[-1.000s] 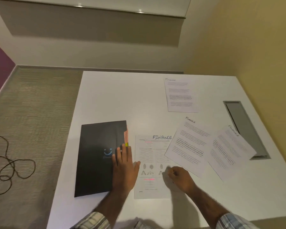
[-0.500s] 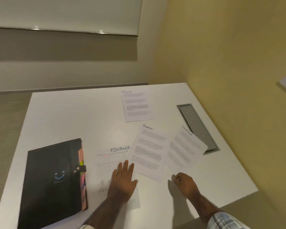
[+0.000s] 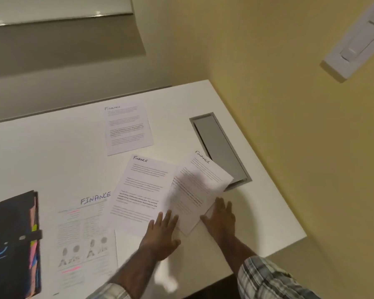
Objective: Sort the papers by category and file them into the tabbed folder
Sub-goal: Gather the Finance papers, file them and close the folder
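Note:
Several white sheets headed "Finance" lie on the white table [image 3: 52, 152]. The rightmost sheet [image 3: 198, 186] is lifted and blurred, its lower edge against my right hand [image 3: 221, 217], whose fingers are spread under or beside its corner. My left hand [image 3: 162, 231] lies flat with fingers apart on the lower edge of the middle sheet [image 3: 140, 190]. A form sheet with diagrams [image 3: 84, 240] lies to the left, and another text sheet [image 3: 127, 126] lies farther back. The black tabbed folder [image 3: 7, 251] is closed by a strap at the left edge, coloured tabs showing.
A grey cable hatch [image 3: 219, 145] is set into the table near the right edge, partly under the rightmost sheet. A yellow wall with a white switch plate [image 3: 358, 39] rises on the right. The table's front edge runs close below my hands.
The view has swung right. My left hand moved from the form sheet to the middle sheet. My right hand reached the rightmost sheet, which has shifted and lifted.

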`<state>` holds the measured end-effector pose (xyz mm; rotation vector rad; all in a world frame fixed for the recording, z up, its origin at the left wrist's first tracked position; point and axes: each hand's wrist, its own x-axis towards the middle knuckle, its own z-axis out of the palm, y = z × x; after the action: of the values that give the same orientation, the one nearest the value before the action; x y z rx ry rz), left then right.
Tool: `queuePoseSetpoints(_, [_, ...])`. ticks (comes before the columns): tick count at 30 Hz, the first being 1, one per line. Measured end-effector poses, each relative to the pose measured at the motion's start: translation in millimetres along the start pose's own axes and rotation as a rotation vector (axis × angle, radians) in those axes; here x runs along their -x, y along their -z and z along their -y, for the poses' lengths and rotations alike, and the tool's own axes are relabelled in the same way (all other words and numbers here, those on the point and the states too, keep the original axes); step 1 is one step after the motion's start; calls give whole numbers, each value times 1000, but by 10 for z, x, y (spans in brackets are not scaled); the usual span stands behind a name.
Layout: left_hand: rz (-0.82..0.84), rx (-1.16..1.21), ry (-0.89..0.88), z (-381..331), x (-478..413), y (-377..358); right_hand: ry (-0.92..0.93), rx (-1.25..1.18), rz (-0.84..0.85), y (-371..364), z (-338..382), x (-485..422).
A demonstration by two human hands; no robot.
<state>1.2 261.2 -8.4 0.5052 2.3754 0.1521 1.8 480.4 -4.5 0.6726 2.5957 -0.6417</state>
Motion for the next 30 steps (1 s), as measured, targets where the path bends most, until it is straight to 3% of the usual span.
queuePoseSetpoints(4, [0, 20, -45, -113, -34, 23, 101, 116, 93, -41, -54, -52])
queuePoseSetpoints(7, [-152, 24, -29, -85, -105, 106, 157, 186, 106, -15, -113, -95])
queuePoseSetpoints(10, [-346, 40, 239, 186, -198, 206, 244, 259, 136, -6, -123, -150])
queuePoseSetpoints(13, [-375, 100, 543, 542, -223, 320, 291, 317, 143, 42, -85, -200])
queuePoseSetpoints(15, [-393, 167, 642, 728, -252, 398, 306, 344, 146, 89, -67, -240])
queuePoseSetpoints(23, [-458, 309, 694, 928, -465, 540, 360, 412, 172, 201, -50, -367])
queuePoseSetpoints(30, [-453, 281, 695, 1018, -504, 643, 367, 402, 209, 234, -134, -394])
